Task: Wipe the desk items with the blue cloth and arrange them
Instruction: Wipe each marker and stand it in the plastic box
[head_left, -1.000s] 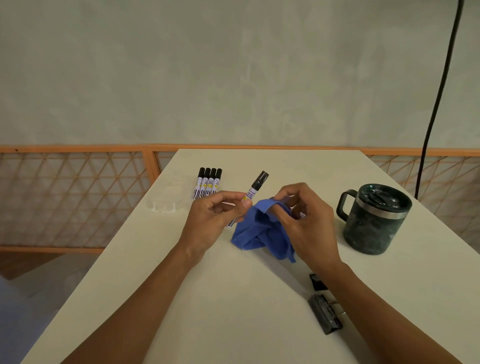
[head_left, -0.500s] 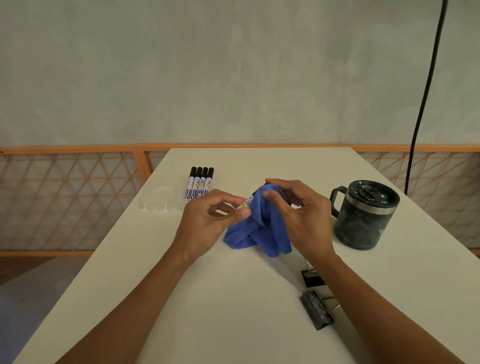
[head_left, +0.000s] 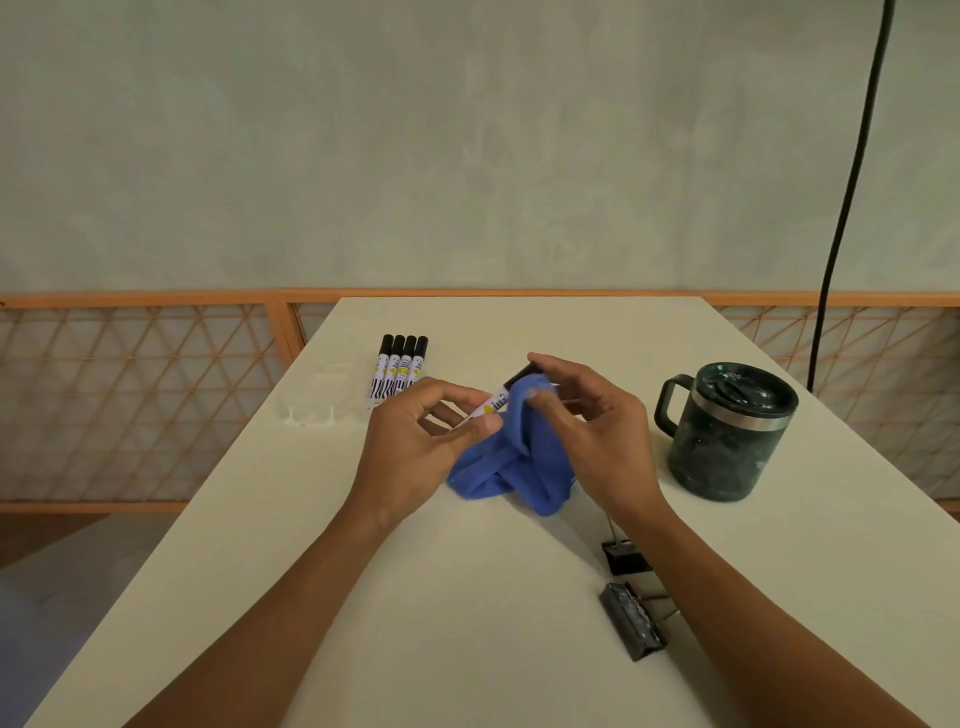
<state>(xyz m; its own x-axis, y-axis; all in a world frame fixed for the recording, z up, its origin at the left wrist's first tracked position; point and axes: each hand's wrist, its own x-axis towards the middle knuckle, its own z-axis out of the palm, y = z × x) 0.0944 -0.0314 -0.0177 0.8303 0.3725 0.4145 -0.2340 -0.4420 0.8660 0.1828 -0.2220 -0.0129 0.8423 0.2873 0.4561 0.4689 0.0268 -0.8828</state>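
- Pinching marker (head_left: 493, 408) by its lower barrel in left hand (head_left: 415, 441), left of mug (head_left: 727, 431), exposing upper end for wiping.
- Clasping blue cloth (head_left: 511, 462) around that end with right hand (head_left: 587, 431), nearer mug.
- Judged mid-wipe.

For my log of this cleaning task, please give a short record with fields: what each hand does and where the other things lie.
left hand: holds one marker
right hand: pinches the blue cloth round that marker
four markers: side by side, far left of table
mug: upright, lid on, right side
binder clips: two, beside right forearm
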